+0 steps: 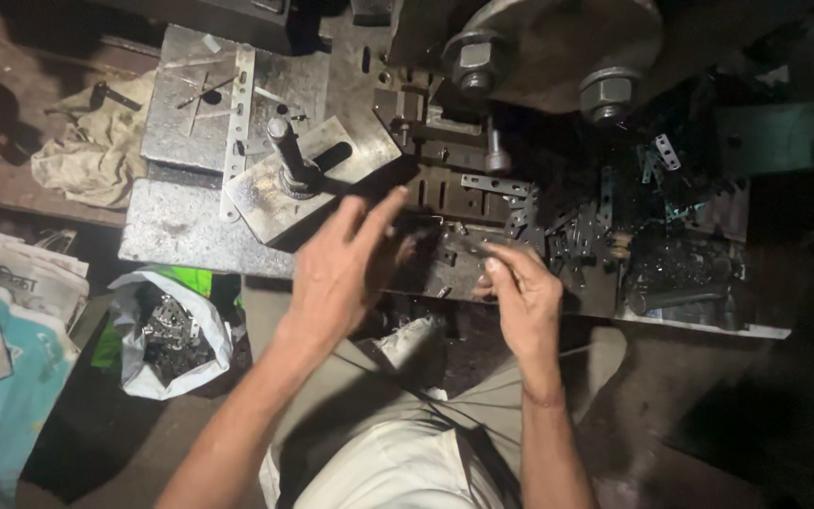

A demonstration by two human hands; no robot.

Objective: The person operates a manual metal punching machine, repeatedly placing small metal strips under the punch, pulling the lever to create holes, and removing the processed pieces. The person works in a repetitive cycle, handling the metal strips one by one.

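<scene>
A thin metal strip (482,247), judged stiff and light, is pinched by the right hand (520,292) beside the press (482,179), while the left hand (341,269) is kept loose, grasping nothing.

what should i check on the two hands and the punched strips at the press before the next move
1. Left hand outside the die area: ok, it is at the front edge of the press bed.
2. Right hand grip: ok, fingertips pinch a small metal piece; its shape is blurred.
3. Left hand holding anything: cannot tell, fingers are spread and blurred.
4. Punched strips within reach: ok, heaped right of the hands.
5. Bag of finished parts open: ok, on the floor at left.
6. Press running or stopped: cannot tell.
</scene>
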